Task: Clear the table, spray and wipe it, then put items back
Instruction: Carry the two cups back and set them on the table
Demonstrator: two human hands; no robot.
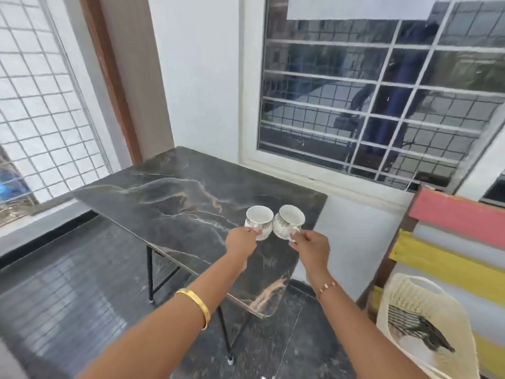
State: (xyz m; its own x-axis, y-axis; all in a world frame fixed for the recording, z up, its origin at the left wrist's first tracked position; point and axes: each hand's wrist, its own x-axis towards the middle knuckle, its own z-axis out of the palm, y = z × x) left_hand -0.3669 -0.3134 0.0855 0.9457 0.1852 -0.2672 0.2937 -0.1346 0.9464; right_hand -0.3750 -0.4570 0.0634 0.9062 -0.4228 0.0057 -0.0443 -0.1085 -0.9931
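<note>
We hold two cups by their handles, left hand (241,246) on the left cup (259,221), right hand (310,248) on the right cup (288,221), at the desk's (175,198) three o'clock edge; whether clearing or restoring, we cannot tell.

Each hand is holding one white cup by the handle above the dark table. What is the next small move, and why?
Probably lower both cups straight down onto the table. The left hand pinches the left cup, the right hand the right cup. Both hang over bare marble; whether they touch it is unclear.

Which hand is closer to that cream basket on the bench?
Right. The right hand, holding a cup, is on the basket side; the left hand is farther away.
</note>
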